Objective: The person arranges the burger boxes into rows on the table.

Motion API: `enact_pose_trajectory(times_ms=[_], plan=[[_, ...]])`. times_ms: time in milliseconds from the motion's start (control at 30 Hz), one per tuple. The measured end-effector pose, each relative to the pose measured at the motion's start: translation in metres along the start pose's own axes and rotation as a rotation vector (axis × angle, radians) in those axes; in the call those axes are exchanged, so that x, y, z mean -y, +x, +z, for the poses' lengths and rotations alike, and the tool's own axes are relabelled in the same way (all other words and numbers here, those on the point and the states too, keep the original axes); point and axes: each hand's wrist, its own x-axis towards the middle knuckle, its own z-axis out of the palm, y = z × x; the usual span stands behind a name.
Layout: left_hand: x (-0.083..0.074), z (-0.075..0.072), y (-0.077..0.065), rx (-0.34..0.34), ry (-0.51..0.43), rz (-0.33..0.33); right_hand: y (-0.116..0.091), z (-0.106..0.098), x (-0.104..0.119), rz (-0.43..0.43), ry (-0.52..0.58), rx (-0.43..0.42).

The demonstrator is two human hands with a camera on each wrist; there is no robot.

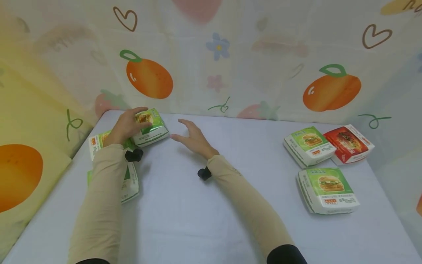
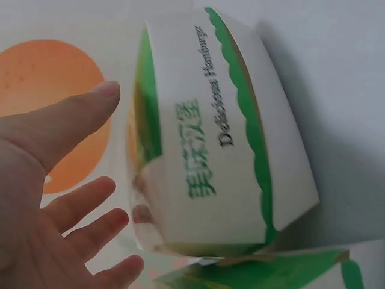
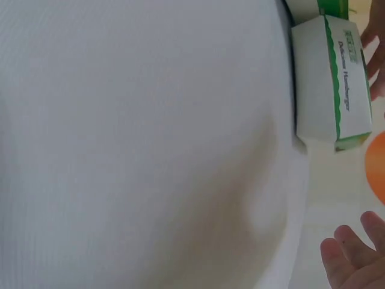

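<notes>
At the back left of the table stands a green-and-white hamburger box (image 1: pixel 152 136). My left hand (image 1: pixel 125 126) is over its left side, fingers extended and spread. In the left wrist view, the thumb and fingers reach toward the top of the box (image 2: pixel 222 126), curled round nothing. Just right of that box, my right hand (image 1: pixel 195 140) hovers with fingers apart, holding nothing. Partly hidden under the left arm lie a second green box (image 1: pixel 95 146) and a third one (image 1: pixel 131 185), nearer the front.
On the table's right side are two green hamburger boxes, one behind (image 1: pixel 310 146) and one in front (image 1: pixel 328 190). A red box (image 1: pixel 350 143) sits beside the rear one. A fruit-print curtain (image 1: pixel 244 84) hangs right behind the white table (image 1: pixel 197 220).
</notes>
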Motion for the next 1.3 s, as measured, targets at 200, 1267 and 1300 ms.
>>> enact_pose_trajectory(times_ms=[200, 1267, 1300], plan=[[0.005, 0.0, 0.002, 0.003, 0.006, -0.002, 0.005, 0.011, 0.005, 0.001, 0.029, 0.041], [0.002, 0.005, 0.002, 0.021, 0.118, 0.049, 0.007, 0.038, 0.006, 0.028, 0.08, 0.083], [0.002, 0.004, 0.002, 0.025, 0.117, 0.046, 0.007, 0.037, 0.006, 0.027, 0.078, 0.078]])
